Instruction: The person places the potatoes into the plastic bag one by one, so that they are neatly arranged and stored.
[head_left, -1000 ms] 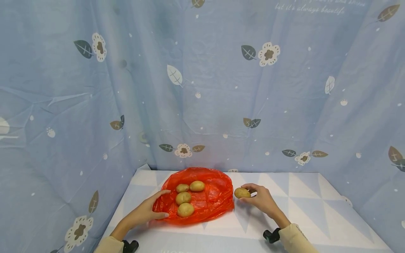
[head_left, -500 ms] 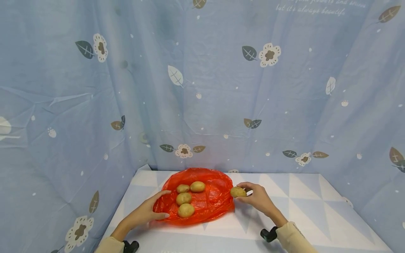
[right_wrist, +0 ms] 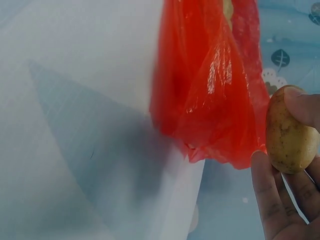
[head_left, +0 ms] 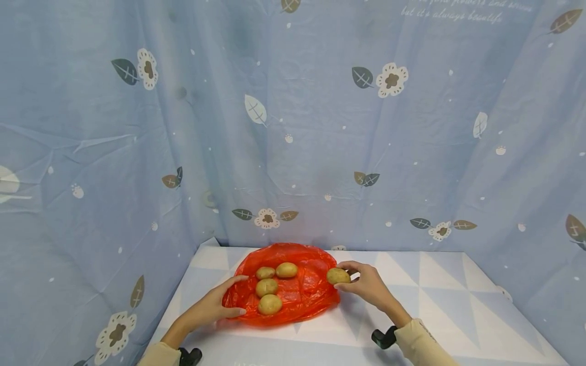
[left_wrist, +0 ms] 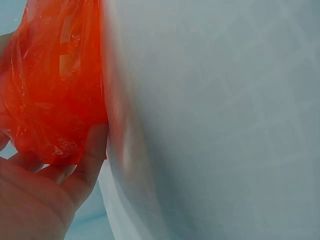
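Note:
A red plastic bag (head_left: 316,292) lies spread wide at its mouth, with several potatoes (head_left: 267,287) inside toward its left. My left hand (head_left: 211,304) holds the bag's left side, thumb near the front and fingers over the rim. In the left wrist view, the thumb lies along the outside of the bag (left_wrist: 55,100). Between thumb and fingers, my right hand (head_left: 370,288) pinches another potato (head_left: 338,276) at the bag's right rim. In the right wrist view this potato (right_wrist: 290,132) appears beside the red plastic (right_wrist: 215,105).
The table (head_left: 426,305) has a white and pale blue triangle pattern and extends to the right of the bag. A blue curtain (head_left: 311,127) with flowers and leaves hangs behind it and at both sides. Black camera mounts (head_left: 383,337) sit at the wrists.
My right hand has moved left with its potato, from beside the bag to over its right rim. The left hand and the potatoes in the bag have stayed in place.

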The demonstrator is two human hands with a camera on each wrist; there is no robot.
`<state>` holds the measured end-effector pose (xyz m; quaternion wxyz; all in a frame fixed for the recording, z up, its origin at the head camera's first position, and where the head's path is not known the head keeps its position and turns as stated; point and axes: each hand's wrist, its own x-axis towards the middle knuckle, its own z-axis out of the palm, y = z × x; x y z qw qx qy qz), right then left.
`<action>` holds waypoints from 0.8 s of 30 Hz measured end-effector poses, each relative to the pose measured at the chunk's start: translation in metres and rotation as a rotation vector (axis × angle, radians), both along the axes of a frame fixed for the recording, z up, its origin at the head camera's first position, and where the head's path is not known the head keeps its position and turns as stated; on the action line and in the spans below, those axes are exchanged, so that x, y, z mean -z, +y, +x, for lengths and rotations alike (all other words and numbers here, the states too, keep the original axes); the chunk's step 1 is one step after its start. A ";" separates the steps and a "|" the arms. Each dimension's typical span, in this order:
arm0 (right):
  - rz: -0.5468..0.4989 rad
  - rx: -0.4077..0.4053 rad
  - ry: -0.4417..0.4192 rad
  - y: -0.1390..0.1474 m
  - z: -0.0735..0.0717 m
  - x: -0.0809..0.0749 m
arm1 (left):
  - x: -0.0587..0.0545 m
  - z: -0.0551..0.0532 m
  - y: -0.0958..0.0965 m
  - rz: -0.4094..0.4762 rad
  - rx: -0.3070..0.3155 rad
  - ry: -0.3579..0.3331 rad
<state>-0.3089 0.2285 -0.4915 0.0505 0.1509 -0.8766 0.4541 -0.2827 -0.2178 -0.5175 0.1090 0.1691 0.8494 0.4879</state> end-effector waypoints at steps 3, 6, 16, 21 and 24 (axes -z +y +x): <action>-0.004 -0.006 -0.006 -0.003 0.000 -0.001 | 0.000 0.000 0.000 -0.001 0.000 -0.002; -0.001 -0.007 -0.015 -0.007 0.000 -0.002 | 0.000 0.000 0.000 -0.005 -0.001 -0.002; 0.014 -0.035 0.002 -0.018 0.000 -0.002 | 0.000 0.000 0.001 -0.010 0.002 -0.009; 0.002 -0.060 0.017 -0.024 -0.002 -0.002 | 0.000 0.000 0.001 -0.018 -0.011 -0.012; 0.003 -0.071 0.025 -0.028 -0.002 -0.003 | 0.000 0.000 0.002 -0.016 -0.016 -0.018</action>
